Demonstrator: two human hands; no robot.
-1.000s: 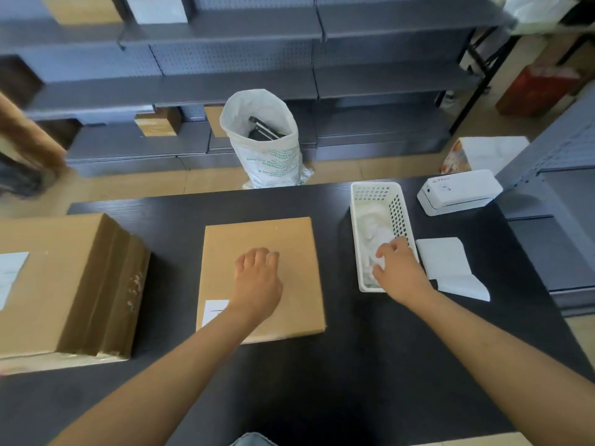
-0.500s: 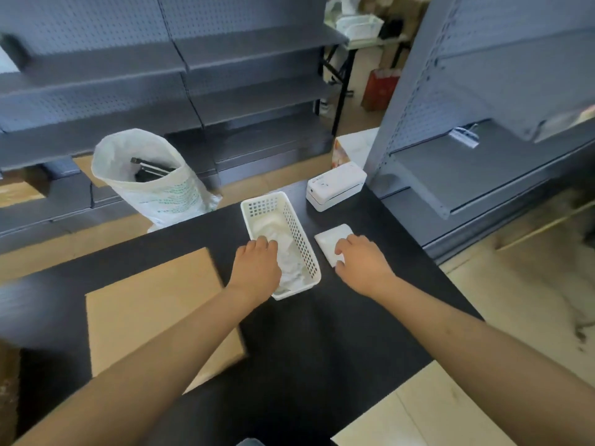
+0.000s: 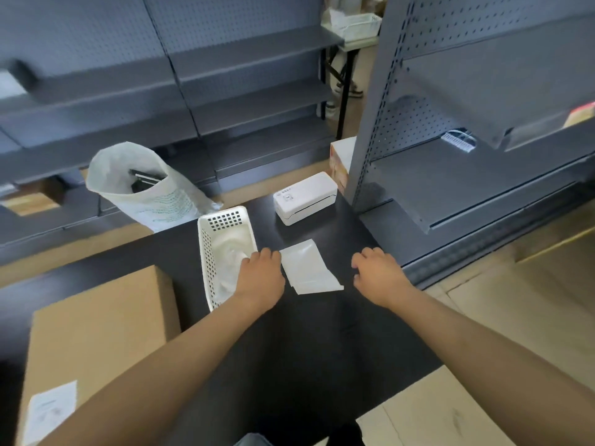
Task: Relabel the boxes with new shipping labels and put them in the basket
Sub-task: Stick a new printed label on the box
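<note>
Lying flat at the near left, a smooth brown cardboard box carries a white label. On the matte black desk, the left hand rests at the perforated white plastic basket, loosely curled fingers holding nothing; glossy label sheets lie just beside it. The right hand, curled and empty, sits apart. Beyond stand a white printer and grey pegboard shelves.

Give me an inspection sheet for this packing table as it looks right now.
Surface: black table.
Job's things: cardboard box with old label; label stack; white basket; label printer.
Clutter: crumpled white paper in basket.
Hands: left hand over basket's edge, grasp unclear; right hand loosely curled, holding nothing.
Cables: nothing seen.
Surroundings: grey shelving; white sack on floor.
</note>
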